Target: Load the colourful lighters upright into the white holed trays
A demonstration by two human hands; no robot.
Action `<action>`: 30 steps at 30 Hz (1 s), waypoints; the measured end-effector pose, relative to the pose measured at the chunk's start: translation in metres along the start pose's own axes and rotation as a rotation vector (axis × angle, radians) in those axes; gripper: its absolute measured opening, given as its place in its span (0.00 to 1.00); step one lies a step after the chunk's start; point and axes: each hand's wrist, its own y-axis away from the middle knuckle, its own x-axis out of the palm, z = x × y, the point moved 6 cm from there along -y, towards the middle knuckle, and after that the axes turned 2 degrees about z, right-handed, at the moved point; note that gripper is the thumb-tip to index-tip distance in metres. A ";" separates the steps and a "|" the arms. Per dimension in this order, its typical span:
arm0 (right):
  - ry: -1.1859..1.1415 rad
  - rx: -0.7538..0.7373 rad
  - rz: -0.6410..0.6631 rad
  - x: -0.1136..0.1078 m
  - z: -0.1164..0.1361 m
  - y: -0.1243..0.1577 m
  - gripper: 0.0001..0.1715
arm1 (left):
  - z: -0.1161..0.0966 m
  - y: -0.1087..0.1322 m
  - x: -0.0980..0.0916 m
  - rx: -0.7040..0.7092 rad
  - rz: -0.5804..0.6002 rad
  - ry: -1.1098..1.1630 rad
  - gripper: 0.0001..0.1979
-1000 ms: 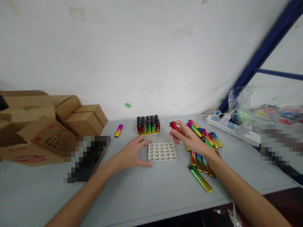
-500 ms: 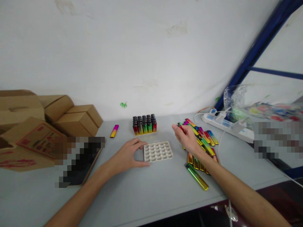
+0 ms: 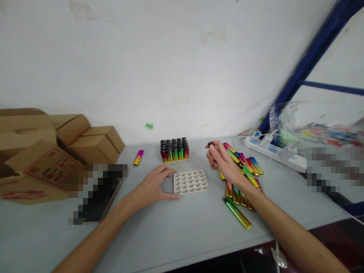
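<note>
A white tray with rows of small pockets lies flat on the table. My left hand spans its left end, fingertips at the far corner and thumb at the near one. My right hand is closed round a lighter whose black top pokes out above the fingers; the body is mostly hidden. Under and beside that hand lies a pile of shiny multicoloured lighters. Behind the tray, a block of black-topped lighters stands upright in rows.
A single pink-and-yellow lighter lies at the left, and a green-gold group near the front. Cardboard boxes and a dark flat device fill the left side. A white power strip with cables sits at the right.
My right hand has turned and lifted slightly, bringing the lighter's black top into sight above the fingers. My left hand and the tray have stayed in place.
</note>
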 end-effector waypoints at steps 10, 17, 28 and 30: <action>0.141 -0.131 0.240 0.030 0.021 0.010 0.17 | -0.003 -0.002 0.002 -0.015 -0.065 0.019 0.34; 0.274 -0.135 0.248 0.043 0.023 0.012 0.17 | -0.011 -0.003 0.015 -0.029 -0.055 0.033 0.38; 0.408 -0.309 0.328 0.056 0.015 0.011 0.18 | -0.015 -0.005 0.019 -0.040 -0.025 0.026 0.34; 0.420 -0.308 0.337 0.058 0.015 0.011 0.18 | -0.015 -0.006 0.019 -0.050 -0.029 0.030 0.33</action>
